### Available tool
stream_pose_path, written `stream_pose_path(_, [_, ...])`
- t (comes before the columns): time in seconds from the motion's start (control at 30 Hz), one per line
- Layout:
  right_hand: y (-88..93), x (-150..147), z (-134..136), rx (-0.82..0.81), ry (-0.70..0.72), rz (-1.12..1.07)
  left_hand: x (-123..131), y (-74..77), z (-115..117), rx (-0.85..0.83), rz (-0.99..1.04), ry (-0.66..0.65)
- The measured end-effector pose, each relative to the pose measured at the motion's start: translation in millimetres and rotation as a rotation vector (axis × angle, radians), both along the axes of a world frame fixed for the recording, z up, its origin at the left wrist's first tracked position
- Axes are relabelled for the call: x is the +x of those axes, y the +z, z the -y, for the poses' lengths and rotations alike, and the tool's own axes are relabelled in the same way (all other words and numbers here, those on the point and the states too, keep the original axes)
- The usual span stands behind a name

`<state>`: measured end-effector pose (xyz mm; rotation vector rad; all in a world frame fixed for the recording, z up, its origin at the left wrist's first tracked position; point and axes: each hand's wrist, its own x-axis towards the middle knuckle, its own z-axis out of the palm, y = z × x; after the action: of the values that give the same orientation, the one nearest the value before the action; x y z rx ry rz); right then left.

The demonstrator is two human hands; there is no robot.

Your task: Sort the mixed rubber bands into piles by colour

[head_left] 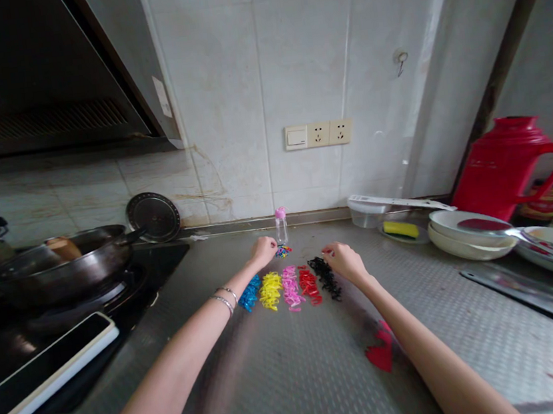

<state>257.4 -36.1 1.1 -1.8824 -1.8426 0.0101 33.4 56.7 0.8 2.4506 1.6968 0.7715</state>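
Small rubber bands lie sorted in rows on the steel counter: a blue pile (249, 293), a yellow pile (270, 290), a pink pile (291, 287), a red pile (309, 284) and a black pile (325, 276). A small mixed heap (283, 251) sits behind them beside a little clear bottle with a pink cap (281, 225). My left hand (263, 250) is curled with fingertips pinched at the mixed heap. My right hand (343, 260) is curled in a pinch at the top of the black pile; what it holds is too small to see.
A wok (62, 263) sits on the stove at left, with a phone (39, 374) near the front edge. Bowls and plates (465, 231), a red thermos jug (503, 166) and a sponge (400, 229) crowd the right. A red object (381, 353) lies under my right forearm.
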Motion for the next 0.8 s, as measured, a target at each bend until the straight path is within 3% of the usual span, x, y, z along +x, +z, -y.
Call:
stream_pose_path(0.23, [-0.7, 8, -1, 0.023, -0.042, -0.013, 68, -3.7, 23, -0.003, -0.01, -0.225])
stream_pose_path(0.4, [0.1, 11, 1, 0.009, -0.061, -0.011, 85, -9.4, 28, -0.01, 0.049, -0.351])
stream_pose_path(0.57, [0.1, 11, 1, 0.007, -0.064, -0.009, 60, -12.3, 12, -0.007, 0.19, -0.324])
stream_pose_path(0.8, [-1.4, 6, -3, 0.008, -0.031, -0.01, -10, -25.6, -22, -0.042, 0.522, -0.065])
